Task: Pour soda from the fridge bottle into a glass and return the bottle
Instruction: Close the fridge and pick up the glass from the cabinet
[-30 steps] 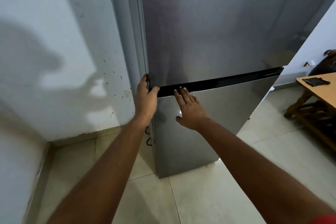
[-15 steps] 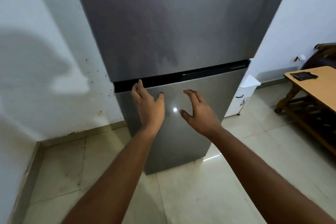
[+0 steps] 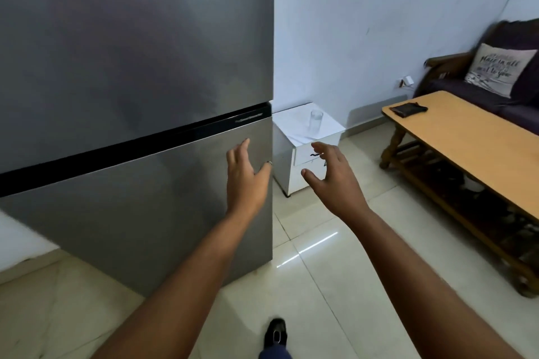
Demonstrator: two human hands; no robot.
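A tall grey fridge [image 3: 131, 73] fills the left of the view, both doors shut, with a black strip between them. A clear glass [image 3: 316, 120] stands on a small white cabinet [image 3: 303, 154] just right of the fridge. My left hand [image 3: 245, 178] hovers, fingers apart, in front of the lower door's right edge. To the right, my right hand [image 3: 335, 178] is raised in front of the cabinet, fingers spread, holding nothing. No bottle is in sight.
A long wooden table [image 3: 466, 151] with a dark wallet-like object [image 3: 407, 109] stands at right, shoes on its lower shelf. Behind it is a dark sofa [image 3: 472, 90] with a cushion [image 3: 500, 70]. My foot [image 3: 275, 332] is on the tiled floor.
Both hands have come off the fridge door strip and lifted clear. The view has swung to the right, bringing the white cabinet, glass, table and sofa into sight.
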